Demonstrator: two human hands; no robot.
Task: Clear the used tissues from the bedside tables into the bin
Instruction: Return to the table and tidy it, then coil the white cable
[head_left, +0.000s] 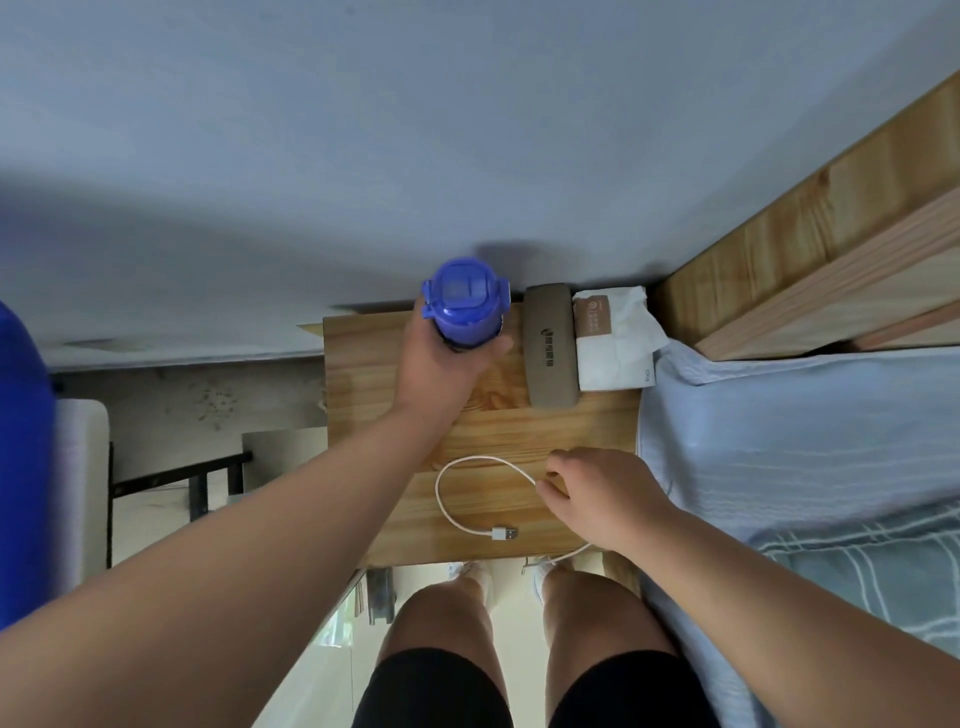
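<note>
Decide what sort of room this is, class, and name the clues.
Probably a bedroom: a wooden bedside table stands beside blue bedding and a wooden headboard.

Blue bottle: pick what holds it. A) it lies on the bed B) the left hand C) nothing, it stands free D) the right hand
B: the left hand grips the blue bottle at the back of the bedside table; the right hand pinches the white cable.
</note>
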